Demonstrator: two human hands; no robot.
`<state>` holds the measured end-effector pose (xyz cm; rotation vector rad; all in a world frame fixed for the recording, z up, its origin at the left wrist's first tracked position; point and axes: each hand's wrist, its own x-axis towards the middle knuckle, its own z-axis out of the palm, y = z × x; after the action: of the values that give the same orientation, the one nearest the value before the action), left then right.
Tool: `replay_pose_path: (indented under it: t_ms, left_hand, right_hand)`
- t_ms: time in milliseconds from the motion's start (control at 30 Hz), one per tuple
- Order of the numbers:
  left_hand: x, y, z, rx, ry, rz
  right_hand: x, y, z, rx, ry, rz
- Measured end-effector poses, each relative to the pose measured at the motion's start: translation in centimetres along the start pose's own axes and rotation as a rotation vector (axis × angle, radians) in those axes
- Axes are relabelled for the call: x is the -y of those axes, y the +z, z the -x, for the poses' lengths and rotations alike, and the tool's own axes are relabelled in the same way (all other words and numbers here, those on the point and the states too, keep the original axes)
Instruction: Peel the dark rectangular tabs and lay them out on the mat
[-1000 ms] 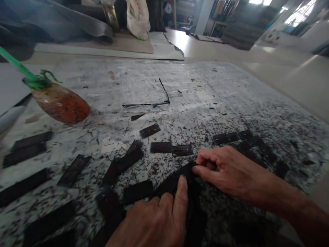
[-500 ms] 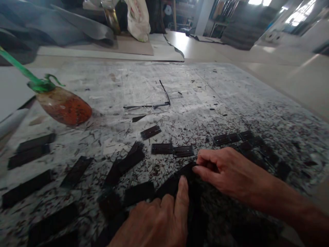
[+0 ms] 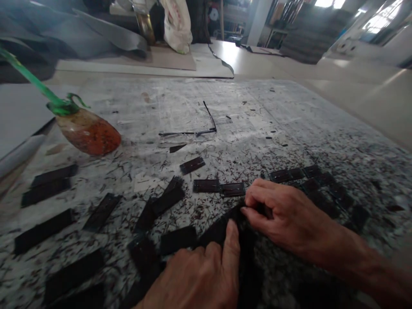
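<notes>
Low in the middle, my left hand (image 3: 199,274) presses its stretched-out index finger down on a dark piece of sheet material (image 3: 219,229), with the other fingers bent. Whether that piece is leather or cloth I cannot tell. My right hand (image 3: 273,210) is closed, thumb and bent index finger pinching the piece's far tip. Most of the dark piece lies in shadow or under my left hand. Just beyond the pinch are two small dark rectangular patches (image 3: 233,189), end to end. More dark rectangles (image 3: 44,230) lie scattered to the left, some overlapping.
At the left a bottle of orange-brown contents (image 3: 93,135) with a green top lies tilted. Eyeglasses (image 3: 195,132) rest farther back. Dark trimmings (image 3: 325,156) litter the stained board (image 3: 144,103). Behind stand a white plastic bag (image 3: 177,28) and grey sheet material (image 3: 106,32).
The view has shifted slightly, so things on the table appear a little farther right. Both hands keep nearly the same place on the dark piece.
</notes>
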<state>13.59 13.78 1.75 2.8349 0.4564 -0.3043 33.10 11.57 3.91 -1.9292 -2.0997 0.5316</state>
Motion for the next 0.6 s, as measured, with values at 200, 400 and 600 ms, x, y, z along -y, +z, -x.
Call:
replay_pose_path:
  t_ms: [200, 400, 600]
  left_hand:
    - [0.3, 0.7, 0.3, -0.08, 0.013, -0.011]
    - [0.4, 1.2, 0.4, -0.082, 0.018, -0.003]
    - [0.6, 2.0, 0.7, -0.129, 0.025, -0.002]
  right_hand:
    - [0.0, 0.2, 0.2, -0.043, -0.007, 0.01]
    - [0.0, 0.1, 0.4, -0.063, 0.034, 0.064]
    - [0.1, 0.4, 0.2, -0.052, 0.065, 0.105]
